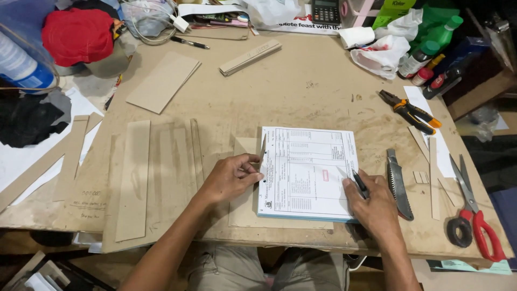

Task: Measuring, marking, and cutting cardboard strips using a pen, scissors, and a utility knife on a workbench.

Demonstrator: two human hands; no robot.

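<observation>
Head view is showing a worn brown fibreboard surface (301, 86) from above, with the person's two bare hands working at its near edge. Starting at nine o'clock, long flat strips of grey-brown cardboard (133, 178) are lying with their long axes running from twelve to six.

The left hand (229, 177) is pinching a narrow strip of cardboard (262, 152) between thumb and fingertips, standing it on edge against the left side of a pad of white printed forms with a blue bottom edge (308, 173). That strip is pointing towards twelve o'clock, tilted slightly to one. I am judging it light and fairly stiff along its length but easy to crease, so a hold low down, near where it is meeting the pad, looks steadiest.

The pad is lying flat in front of the person, its long axis running roughly from twelve to six. It is looking limp and fairly light; pressing down on its face would be keeping it from sliding.

The right hand (371, 205) is resting on the pad's lower right corner, closed around a slim dark pen-like tool (357, 182) whose tip is aiming at eleven o'clock. Just beyond, at three o'clock, a grey folding knife (398, 186) and red-handled scissors (474, 215) are lying untouched.
</observation>
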